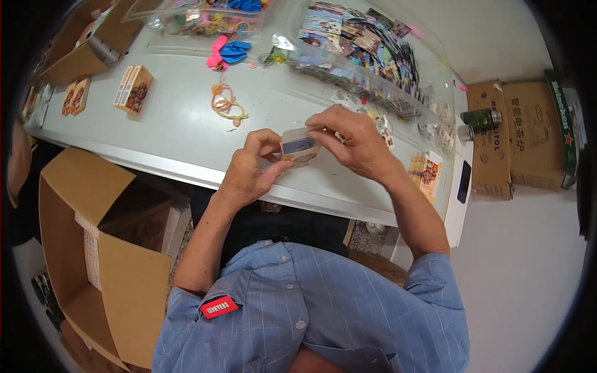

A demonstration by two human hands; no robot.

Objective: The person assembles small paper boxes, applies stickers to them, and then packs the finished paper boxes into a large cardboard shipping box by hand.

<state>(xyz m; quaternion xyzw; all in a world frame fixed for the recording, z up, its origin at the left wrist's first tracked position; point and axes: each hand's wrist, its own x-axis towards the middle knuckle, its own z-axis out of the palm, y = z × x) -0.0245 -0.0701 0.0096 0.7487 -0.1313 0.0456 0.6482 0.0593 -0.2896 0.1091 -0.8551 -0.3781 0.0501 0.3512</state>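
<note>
A small printed box is held between both of my hands above the front edge of the white table. My left hand pinches its left side with thumb and fingers. From above and the right, my right hand closes its fingertips over the box's top edge. A loop of coloured elastic bands lies on the table just beyond the hands.
A clear tray of picture cards and a bin of bright bands stand at the back. Small boxes lie left, another right. An open carton stands on the floor left; cartons and a can are right.
</note>
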